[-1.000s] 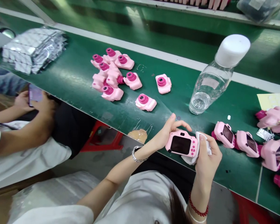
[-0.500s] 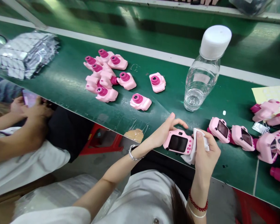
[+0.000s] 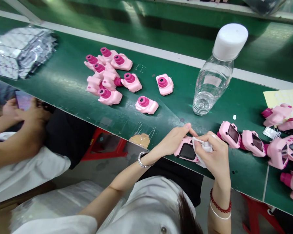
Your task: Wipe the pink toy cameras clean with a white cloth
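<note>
Fingers of the right hand [image 3: 216, 157] pinch a white cloth [image 3: 206, 147] against the pink camera [image 3: 187, 151], left hand [image 3: 173, 140] gripping it at the table [image 3: 70, 74] edge; I judge it light, rigid, slippery: hold its ends.

No wording, brand or number can be read. A pale, rectangular label [image 3: 212, 80] is carried by the clear bottle [image 3: 218, 72], but no lettering on it can be made out. Faint dark print is borne by the small white packet [image 3: 271, 133] near the yellow sheet [image 3: 271, 97]; it is too small to be deciphered. A light, broken outline [image 3: 139, 68] is seen on the green table [image 3: 70, 71], and no letter or figure can be recognised in it. The lit phone screen [image 3: 23, 100] is too blurred to be read.
</note>
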{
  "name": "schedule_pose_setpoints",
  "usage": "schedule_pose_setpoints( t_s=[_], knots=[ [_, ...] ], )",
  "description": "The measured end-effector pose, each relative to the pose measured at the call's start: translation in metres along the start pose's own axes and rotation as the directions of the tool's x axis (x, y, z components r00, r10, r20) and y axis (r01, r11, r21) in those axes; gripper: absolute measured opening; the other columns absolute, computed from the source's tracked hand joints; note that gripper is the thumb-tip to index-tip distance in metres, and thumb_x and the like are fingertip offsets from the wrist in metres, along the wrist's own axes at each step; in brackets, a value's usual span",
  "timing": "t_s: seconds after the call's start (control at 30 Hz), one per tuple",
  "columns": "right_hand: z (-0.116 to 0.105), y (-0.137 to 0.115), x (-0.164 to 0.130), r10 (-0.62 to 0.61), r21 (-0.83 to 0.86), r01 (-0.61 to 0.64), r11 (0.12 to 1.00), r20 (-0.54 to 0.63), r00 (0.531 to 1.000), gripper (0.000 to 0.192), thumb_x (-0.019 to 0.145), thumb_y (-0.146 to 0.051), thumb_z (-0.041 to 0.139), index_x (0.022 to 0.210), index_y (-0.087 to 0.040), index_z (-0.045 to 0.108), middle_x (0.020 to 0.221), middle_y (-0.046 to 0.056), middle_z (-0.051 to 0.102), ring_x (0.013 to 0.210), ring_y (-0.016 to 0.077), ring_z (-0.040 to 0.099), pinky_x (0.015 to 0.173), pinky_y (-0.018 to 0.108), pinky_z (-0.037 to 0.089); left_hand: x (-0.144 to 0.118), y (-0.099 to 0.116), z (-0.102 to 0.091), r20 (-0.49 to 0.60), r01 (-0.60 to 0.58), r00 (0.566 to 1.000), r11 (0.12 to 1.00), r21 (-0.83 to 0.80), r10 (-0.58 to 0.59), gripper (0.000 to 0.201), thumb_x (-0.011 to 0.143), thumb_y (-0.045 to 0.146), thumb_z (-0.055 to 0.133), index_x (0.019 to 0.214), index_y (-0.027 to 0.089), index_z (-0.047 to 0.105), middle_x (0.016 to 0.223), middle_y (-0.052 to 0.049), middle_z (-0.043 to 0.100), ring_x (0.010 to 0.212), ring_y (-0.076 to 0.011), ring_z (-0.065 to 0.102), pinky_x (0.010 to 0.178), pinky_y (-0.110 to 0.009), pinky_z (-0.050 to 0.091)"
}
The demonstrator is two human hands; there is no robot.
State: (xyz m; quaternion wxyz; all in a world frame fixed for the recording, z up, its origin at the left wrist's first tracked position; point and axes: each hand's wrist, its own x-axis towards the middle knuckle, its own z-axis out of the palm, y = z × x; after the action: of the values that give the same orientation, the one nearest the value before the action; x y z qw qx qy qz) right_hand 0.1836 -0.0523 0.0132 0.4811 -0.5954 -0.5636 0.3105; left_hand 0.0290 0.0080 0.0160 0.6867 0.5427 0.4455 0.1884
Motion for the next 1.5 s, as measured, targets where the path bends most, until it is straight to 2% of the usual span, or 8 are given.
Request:
schedule_pose_setpoints(
  t_s=[0.1,0.23,0.53,0.87,1.0,1.17,1.33,1.5],
  knots=[
    [0.005,0.003,-0.002,0.197,0.090,-0.189,0.978,-0.091,0.976,0.020,0.081,-0.029,0.063,0.063,-0.020,0.063,0.058,-0.005,0.053,0.052,0.0082,0.045,0.050,0.022,0.034,0.002,0.000,-0.001,0.064,0.052,0.997,0.996,-0.077,-0.047,0.074,0.089,0.084,0.033,0.083,0.018,0.066,0.060,0.000,0.064,0.052,-0.0130,0.055,0.053,-0.025,0.041],
    [0.006,0.005,-0.004,0.360,0.214,-0.337,0.917,-0.078,0.930,0.023,0.078,-0.039,0.067,0.065,-0.020,0.066,0.058,-0.004,0.055,0.052,0.0093,0.046,0.049,0.022,0.034,0.001,0.004,-0.003,0.113,0.104,0.990,0.983,-0.153,-0.087,0.074,0.087,0.086,0.037,0.085,0.018,0.065,0.063,0.000,0.065,0.051,-0.0115,0.056,0.050,-0.023,0.040],
    [0.005,0.007,-0.003,0.438,0.232,-0.413,0.881,-0.067,0.896,0.025,0.074,-0.044,0.070,0.067,-0.020,0.066,0.060,-0.003,0.060,0.054,0.0108,0.049,0.051,0.023,0.037,0.013,-0.007,-0.003,0.176,0.171,0.977,0.942,-0.290,-0.123,0.079,0.078,0.092,0.042,0.091,0.018,0.064,0.061,0.000,0.068,0.048,-0.0120,0.057,0.049,-0.023,0.042],
    [0.001,0.010,-0.006,0.488,0.254,-0.458,0.852,-0.071,0.870,0.031,0.075,-0.051,0.072,0.073,-0.020,0.070,0.064,-0.001,0.065,0.056,0.0120,0.051,0.053,0.025,0.041,0.011,0.004,0.001,0.189,0.255,0.961,0.909,-0.329,-0.201,0.074,0.077,0.090,0.049,0.093,0.019,0.062,0.062,0.001,0.066,0.049,-0.0115,0.054,0.052,-0.023,0.040],
    [-0.010,0.020,-0.017,0.542,0.274,-0.492,0.827,-0.154,0.826,0.040,0.075,-0.059,0.076,0.084,-0.020,0.074,0.069,0.001,0.068,0.060,0.0149,0.056,0.056,0.028,0.045,0.015,-0.003,0.003,0.079,0.222,0.975,0.952,-0.209,-0.210,0.072,0.084,0.087,0.038,0.097,0.020,0.061,0.068,-0.001,0.067,0.056,-0.0152,0.060,0.057,-0.026,0.044],
    [-0.033,0.035,-0.029,0.446,0.116,-0.454,0.884,-0.503,0.740,0.045,0.077,-0.061,0.075,0.094,-0.019,0.078,0.088,0.006,0.075,0.078,0.0209,0.066,0.074,0.034,0.053,0.021,0.007,0.013,-0.088,-0.020,0.995,0.967,0.253,0.043,0.050,0.097,0.062,0.034,0.105,0.022,0.063,0.075,0.000,0.068,0.073,-0.0185,0.064,0.072,-0.029,0.046],
    [-0.061,0.042,-0.043,0.258,-0.061,-0.442,0.895,-0.737,0.625,0.048,0.086,-0.062,0.065,0.098,-0.016,0.076,0.094,0.009,0.074,0.085,0.0225,0.066,0.079,0.037,0.054,0.055,0.037,0.044,0.031,-0.099,0.995,0.841,0.533,0.097,0.046,0.101,0.050,0.036,0.132,0.022,0.056,0.055,0.005,0.060,0.077,-0.0246,0.070,0.080,-0.034,0.047],
    [-0.084,0.034,-0.064,0.139,-0.185,-0.489,0.852,-0.821,0.553,0.041,0.097,-0.052,0.062,0.119,-0.017,0.067,0.116,0.009,0.069,0.100,0.0213,0.066,0.088,0.041,0.058,0.097,0.053,0.097,0.229,-0.283,0.955,0.818,0.500,0.190,0.057,0.103,0.048,0.031,0.145,0.012,0.045,0.062,0.000,0.068,0.094,-0.0290,0.073,0.091,-0.040,0.051]
  ],
)
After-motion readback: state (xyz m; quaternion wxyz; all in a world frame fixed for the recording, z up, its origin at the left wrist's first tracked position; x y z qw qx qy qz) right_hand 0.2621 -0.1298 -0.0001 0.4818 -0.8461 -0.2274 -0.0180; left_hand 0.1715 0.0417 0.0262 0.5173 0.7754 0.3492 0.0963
